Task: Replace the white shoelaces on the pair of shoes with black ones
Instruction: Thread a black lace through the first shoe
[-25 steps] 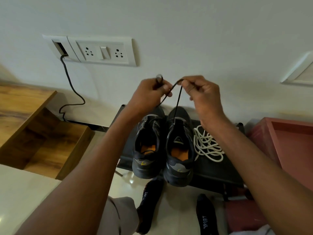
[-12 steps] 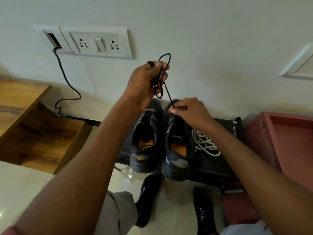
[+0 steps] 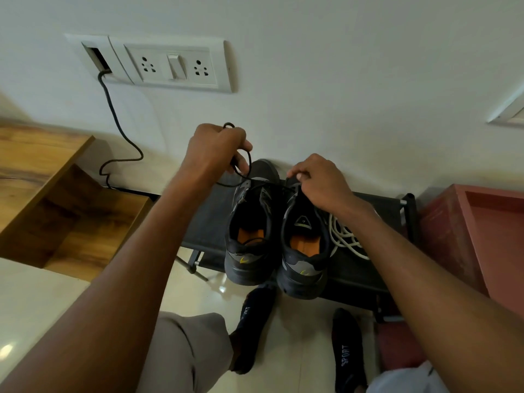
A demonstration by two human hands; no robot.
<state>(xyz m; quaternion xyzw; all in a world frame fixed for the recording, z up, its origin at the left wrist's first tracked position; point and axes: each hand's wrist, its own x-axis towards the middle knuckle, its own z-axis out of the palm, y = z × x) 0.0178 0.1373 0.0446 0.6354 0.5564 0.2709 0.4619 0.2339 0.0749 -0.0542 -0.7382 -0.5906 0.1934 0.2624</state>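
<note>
From the head view, two dark shoes sit side by side, heels toward the viewer, on a black bench [image 3: 365,268] against the wall. The white laces [image 3: 344,236] lie in a loose heap on the bench just right of the right shoe [image 3: 304,251], so removal looks done for both. The left hand [image 3: 215,148] is raised over the left shoe [image 3: 249,236], its grip clenched round a bunched black lace [image 3: 245,168] that trails down toward the toes. The right hand [image 3: 320,185] rests at the front of the right shoe, fingers pinching what appears to be the lace's end, though the exact contact is hidden. Judging by this, threading has only begun; neither shoe shows finished black lacing.
</note>
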